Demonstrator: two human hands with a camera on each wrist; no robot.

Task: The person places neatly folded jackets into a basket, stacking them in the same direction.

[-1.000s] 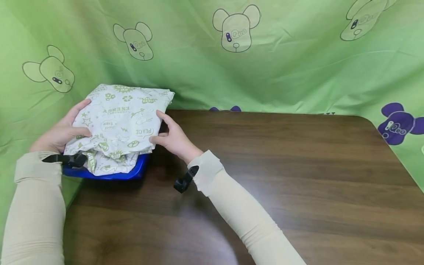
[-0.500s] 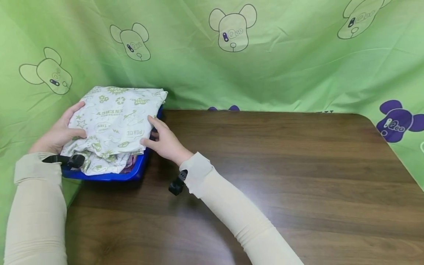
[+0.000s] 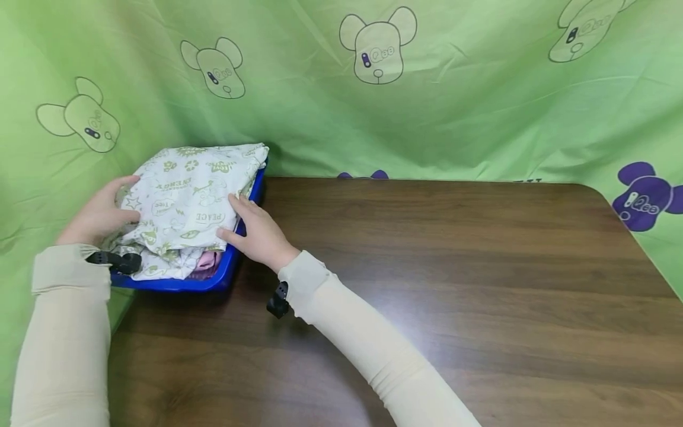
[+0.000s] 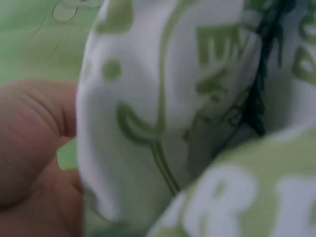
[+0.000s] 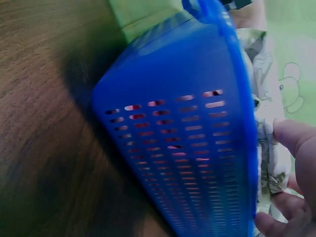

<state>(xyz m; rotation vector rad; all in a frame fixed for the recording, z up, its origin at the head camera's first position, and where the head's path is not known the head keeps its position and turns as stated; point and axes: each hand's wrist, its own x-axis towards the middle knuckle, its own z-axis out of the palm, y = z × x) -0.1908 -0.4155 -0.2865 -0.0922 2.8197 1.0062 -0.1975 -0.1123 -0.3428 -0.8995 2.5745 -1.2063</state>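
Observation:
A folded white cloth point(image 3: 181, 190) with green lettering and drawings lies on top of the blue basket point(image 3: 187, 286), bunched at its near side. At its left edge my left hand point(image 3: 98, 216) grips it, thumb on top and the other fingers partly hidden. My right hand point(image 3: 261, 236) holds the right edge beside the rim, thumb and forefinger spread over the fabric. From the right wrist view, the fingertips point(image 5: 286, 202) meet the cloth's side just above the slotted basket wall point(image 5: 177, 133). Pink fabric point(image 3: 208, 261) shows beneath the cloth.
The basket stands at the left end of a brown wooden table point(image 3: 427, 267). A green curtain point(image 3: 299, 107) printed with bear heads hangs behind and along the left side. Both wrists wear black straps point(image 3: 278, 299).
The cloth has come down lower into the basket, sagging a little at its left. My right hand moved left with it, and more of the basket's right rim and the pink fabric shows.

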